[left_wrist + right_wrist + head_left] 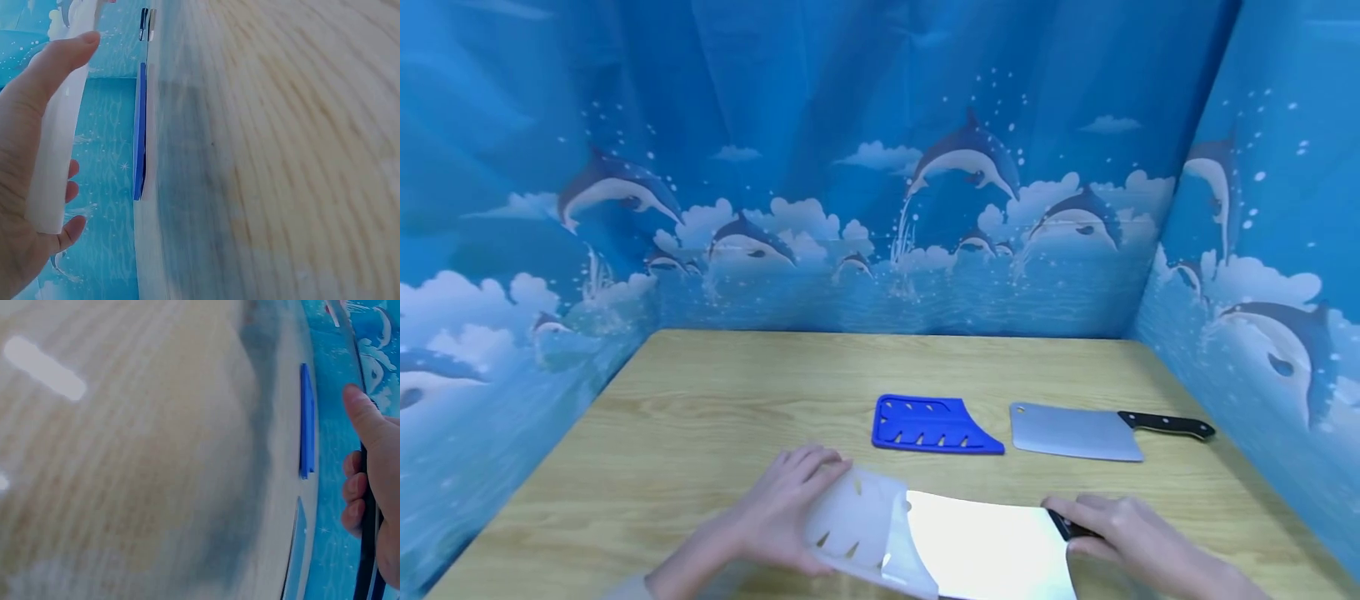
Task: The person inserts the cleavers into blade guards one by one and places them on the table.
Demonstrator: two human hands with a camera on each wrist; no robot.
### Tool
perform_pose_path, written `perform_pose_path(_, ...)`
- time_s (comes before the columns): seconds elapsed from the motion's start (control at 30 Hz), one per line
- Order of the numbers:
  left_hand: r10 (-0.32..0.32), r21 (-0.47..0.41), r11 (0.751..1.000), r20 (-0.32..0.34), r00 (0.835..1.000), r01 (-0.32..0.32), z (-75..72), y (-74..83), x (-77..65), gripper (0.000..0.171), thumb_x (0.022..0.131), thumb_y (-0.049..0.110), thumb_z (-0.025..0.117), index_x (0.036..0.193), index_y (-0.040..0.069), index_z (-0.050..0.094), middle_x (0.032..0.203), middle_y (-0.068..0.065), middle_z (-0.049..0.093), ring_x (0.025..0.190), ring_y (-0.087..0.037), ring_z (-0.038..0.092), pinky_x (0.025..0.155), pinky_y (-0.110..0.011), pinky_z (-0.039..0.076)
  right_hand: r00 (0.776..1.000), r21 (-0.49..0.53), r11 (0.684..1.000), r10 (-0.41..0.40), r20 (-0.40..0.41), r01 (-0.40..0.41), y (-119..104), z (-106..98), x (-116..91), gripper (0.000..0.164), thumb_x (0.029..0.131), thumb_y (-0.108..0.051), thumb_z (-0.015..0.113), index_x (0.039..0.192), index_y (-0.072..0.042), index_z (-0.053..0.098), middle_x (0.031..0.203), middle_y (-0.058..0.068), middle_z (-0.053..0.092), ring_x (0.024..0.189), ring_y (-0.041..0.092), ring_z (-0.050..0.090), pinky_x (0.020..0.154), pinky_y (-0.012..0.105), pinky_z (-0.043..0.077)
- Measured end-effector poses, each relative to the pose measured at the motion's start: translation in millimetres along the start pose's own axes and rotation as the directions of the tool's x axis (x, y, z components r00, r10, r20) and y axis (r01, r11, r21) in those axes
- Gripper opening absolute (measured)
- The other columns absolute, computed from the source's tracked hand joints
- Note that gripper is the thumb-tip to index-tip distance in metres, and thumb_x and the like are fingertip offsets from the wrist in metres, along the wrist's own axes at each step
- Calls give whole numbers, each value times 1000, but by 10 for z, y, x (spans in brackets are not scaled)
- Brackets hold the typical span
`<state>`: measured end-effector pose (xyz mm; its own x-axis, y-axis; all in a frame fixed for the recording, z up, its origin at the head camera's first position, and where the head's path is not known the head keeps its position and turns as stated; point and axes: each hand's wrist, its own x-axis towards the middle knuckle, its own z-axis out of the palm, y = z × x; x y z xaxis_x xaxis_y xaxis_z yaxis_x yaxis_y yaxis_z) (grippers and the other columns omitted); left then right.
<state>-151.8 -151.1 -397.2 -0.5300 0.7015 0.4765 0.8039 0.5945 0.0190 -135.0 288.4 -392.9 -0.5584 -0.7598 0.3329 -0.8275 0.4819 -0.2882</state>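
In the head view my left hand (778, 514) grips the closed end of a white translucent knife sheath (859, 518) with slanted slots. In the left wrist view the sheath (59, 150) stands edge-on between thumb and fingers. My right hand (1123, 533) holds a cleaver (988, 546), its fingers wrapped round the black handle (367, 550). The blade is broad, brightly lit and points left. Its far end, with a small hole at the corner, meets the open end of the sheath, close over the table.
A blue knife sheath (934, 427) with slots lies on the wooden table (737, 392) beyond my hands. To its right rests a second cleaver (1067, 432), handle pointing right. A blue dolphin-print curtain (820, 167) encloses the back and sides.
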Motion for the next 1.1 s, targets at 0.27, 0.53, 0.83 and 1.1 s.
perform_pose_path(0.27, -24, -68, 997, 52, 998, 28, 28, 61, 24, 103, 47, 66, 77, 129, 8, 52, 120, -4, 51, 110, -19, 46, 85, -46, 44, 987, 38, 993, 110, 118, -115, -108, 110, 113, 42, 92, -24, 57, 126, 0, 54, 98, -2, 65, 85, 4, 60, 61, 21, 51)
perform_pose_path(0.53, -68, -67, 995, 99, 993, 74, 84, 134, 71, 106, 49, 72, 73, 132, 10, 49, 123, -5, 50, 113, -18, 44, 88, -46, 42, 969, 40, 975, 212, 124, -218, -221, 260, 276, 45, 92, -33, 53, 125, -3, 55, 96, -2, 66, 85, 4, 61, 64, 23, 52)
perform_pose_path(0.83, -98, -56, 993, 139, 985, 106, 93, 157, 104, 108, 49, 73, 71, 134, 10, 48, 125, -6, 50, 115, -21, 44, 90, -47, 41, 956, 26, 961, 271, 116, -275, -266, 290, 287, 47, 92, -35, 52, 128, -3, 53, 90, -5, 64, 77, -2, 56, 60, 23, 50)
perform_pose_path(1.1, -87, -55, 994, 104, 991, 93, 127, 194, 209, 106, 52, 74, 69, 133, 10, 48, 124, -7, 50, 115, -21, 44, 90, -46, 40, 959, -71, 958, 281, 27, -279, -359, 291, 391, 47, 91, -37, 55, 125, -4, 57, 94, 1, 66, 82, 7, 61, 63, 26, 52)
